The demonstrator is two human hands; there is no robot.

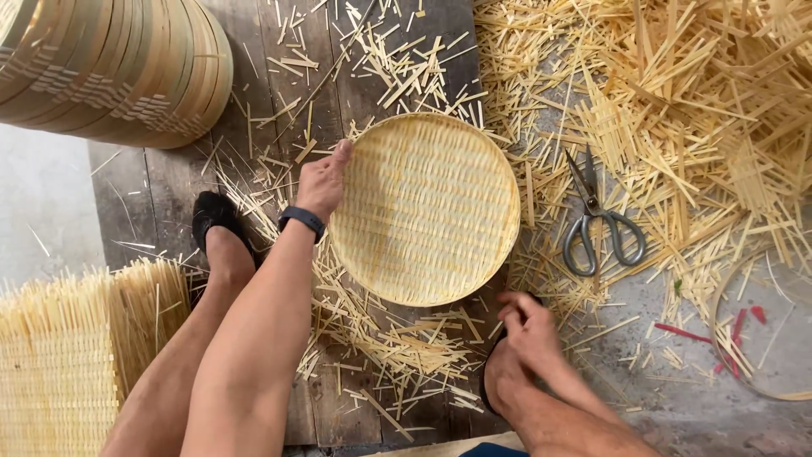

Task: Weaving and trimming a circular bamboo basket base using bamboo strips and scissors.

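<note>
A round woven bamboo tray (427, 207) lies flat on a dark wooden board (169, 186), among bamboo offcuts. My left hand (323, 179), with a dark band on the wrist, grips the tray's left rim, thumb over the edge. My right hand (529, 326) is below the tray's lower right edge, near my right foot; its fingers are curled and apart from the tray, and I cannot tell whether they pinch a splinter. Steel scissors (596, 222) lie shut on the ground to the right of the tray.
A stack of round bamboo hoops (118, 63) leans at top left. A square woven mat (59, 364) lies at bottom left. Thick piles of bamboo strips (694, 110) cover the right side. A thin bamboo ring (727, 338) with red scraps lies at right. My black shoe (216, 224) rests on the board.
</note>
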